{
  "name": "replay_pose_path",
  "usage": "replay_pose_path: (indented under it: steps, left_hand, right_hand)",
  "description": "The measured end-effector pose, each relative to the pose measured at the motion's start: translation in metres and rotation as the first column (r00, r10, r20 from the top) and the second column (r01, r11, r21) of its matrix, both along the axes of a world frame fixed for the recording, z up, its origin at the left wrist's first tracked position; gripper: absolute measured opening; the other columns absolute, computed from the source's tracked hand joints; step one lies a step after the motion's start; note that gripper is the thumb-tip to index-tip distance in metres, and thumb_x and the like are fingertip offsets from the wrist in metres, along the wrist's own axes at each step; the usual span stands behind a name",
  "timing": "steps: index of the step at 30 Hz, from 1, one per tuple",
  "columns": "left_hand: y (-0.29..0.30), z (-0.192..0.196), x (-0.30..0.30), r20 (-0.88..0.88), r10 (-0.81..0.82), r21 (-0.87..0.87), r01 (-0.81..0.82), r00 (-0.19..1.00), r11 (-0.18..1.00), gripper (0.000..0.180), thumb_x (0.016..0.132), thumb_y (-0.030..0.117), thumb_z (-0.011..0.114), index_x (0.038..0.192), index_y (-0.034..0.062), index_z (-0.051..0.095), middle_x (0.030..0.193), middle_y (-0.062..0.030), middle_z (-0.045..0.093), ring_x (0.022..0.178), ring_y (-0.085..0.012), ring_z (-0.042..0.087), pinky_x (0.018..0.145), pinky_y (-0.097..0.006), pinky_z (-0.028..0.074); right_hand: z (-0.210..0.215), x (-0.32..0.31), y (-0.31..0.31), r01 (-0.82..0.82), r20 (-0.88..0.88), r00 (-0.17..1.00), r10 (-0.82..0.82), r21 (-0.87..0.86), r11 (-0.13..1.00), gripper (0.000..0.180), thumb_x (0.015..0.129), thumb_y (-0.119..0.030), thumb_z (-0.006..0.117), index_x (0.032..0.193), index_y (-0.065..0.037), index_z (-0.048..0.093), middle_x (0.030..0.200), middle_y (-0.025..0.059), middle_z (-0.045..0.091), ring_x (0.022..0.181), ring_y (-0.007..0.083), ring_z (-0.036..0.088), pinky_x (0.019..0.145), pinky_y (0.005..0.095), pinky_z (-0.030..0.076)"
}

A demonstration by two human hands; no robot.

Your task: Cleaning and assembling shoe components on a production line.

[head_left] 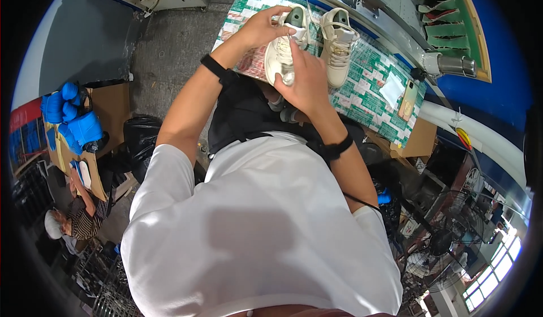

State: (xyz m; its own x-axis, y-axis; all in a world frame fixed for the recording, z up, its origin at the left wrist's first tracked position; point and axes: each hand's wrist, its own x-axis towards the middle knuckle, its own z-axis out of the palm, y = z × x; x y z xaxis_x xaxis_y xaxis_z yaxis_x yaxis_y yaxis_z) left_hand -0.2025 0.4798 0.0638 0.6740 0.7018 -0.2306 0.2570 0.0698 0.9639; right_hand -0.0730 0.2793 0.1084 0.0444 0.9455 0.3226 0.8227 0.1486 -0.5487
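Observation:
Two cream lace-up sneakers stand side by side on a patterned worktop, their toes toward me. My left hand (264, 29) is closed on the collar of the left sneaker (272, 62), its thumb by the upper laces. Over the front of that same shoe is my right hand (308, 83), its index finger stretched up along the laces and its thumb near the toe. A bright white crumpled bit (289, 78) shows under the right palm; what the curled fingers hold is hidden. The right sneaker (337, 51) stands untouched. Green inserts fill both shoe openings.
The worktop (362, 105) has a green, white and red covering; white paper (391, 90) and a phone (408, 100) lie at its right. A metal rail and pipe (457, 65) edge its far side. A fan (441, 241) stands right; a co-worker (79, 221) sits left.

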Motion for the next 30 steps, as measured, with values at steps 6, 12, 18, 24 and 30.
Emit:
replay_pose_path:
  steps: [6,12,18,24,30]
  left_hand:
    - [0.024,0.008,0.003,-0.051,-0.081,-0.005,0.081,0.995,0.997,0.070,0.096,0.031,0.092,0.157,0.0118,0.064,0.160,-0.0199,0.060,0.136,-0.0307,0.067,0.105,-0.041,0.060]
    - [0.020,-0.005,0.009,-0.090,-0.033,0.250,0.055,0.995,0.967,0.069,0.088,0.043,0.098,0.141,0.0049,0.075,0.110,-0.0157,0.081,0.094,-0.0192,0.076,0.081,-0.036,0.061]
    - [0.026,-0.004,0.011,-0.188,-0.047,0.233,0.091,0.981,0.968,0.040,0.090,0.036,0.097,0.107,0.0030,0.083,0.107,-0.0079,0.081,0.093,-0.0182,0.072,0.088,-0.036,0.059]
    - [0.033,-0.002,0.007,-0.281,0.024,0.322,0.071,0.959,0.944,0.056,0.082,0.047,0.101,0.101,-0.0025,0.082,0.112,-0.0118,0.082,0.093,-0.0203,0.074,0.087,-0.036,0.061]
    - [0.025,-0.001,0.007,-0.132,-0.074,0.209,0.100,0.989,0.973,0.059,0.086,0.051,0.098,0.108,0.0005,0.076,0.096,-0.0086,0.078,0.085,-0.0167,0.071,0.074,-0.033,0.057]
  right_hand:
    - [-0.031,0.001,-0.002,0.027,0.191,0.981,-0.031,0.023,0.999,0.091,0.083,-0.035,0.082,0.159,0.006,0.053,0.117,0.0155,0.067,0.109,0.0335,0.065,0.100,0.0503,0.045]
    - [-0.018,-0.003,0.009,0.027,0.201,0.979,-0.011,-0.073,0.997,0.087,0.083,-0.035,0.081,0.156,0.006,0.056,0.117,0.0166,0.067,0.111,0.0355,0.066,0.101,0.0519,0.045]
    - [-0.019,0.003,0.011,0.034,0.104,0.994,-0.022,-0.110,0.993,0.084,0.083,-0.031,0.080,0.155,0.006,0.058,0.120,0.0209,0.071,0.115,0.0349,0.069,0.096,0.0487,0.049]
    - [0.011,-0.029,0.030,-0.482,-0.834,0.498,-0.239,-0.495,0.722,0.067,0.096,-0.027,0.077,0.152,0.006,0.061,0.100,0.0098,0.076,0.097,0.0182,0.071,0.090,0.0339,0.056]
    - [-0.003,-0.003,-0.021,-0.113,-0.377,0.925,0.038,-0.181,0.977,0.071,0.083,-0.025,0.083,0.146,0.003,0.066,0.113,0.0189,0.072,0.103,0.0385,0.070,0.093,0.0473,0.055]
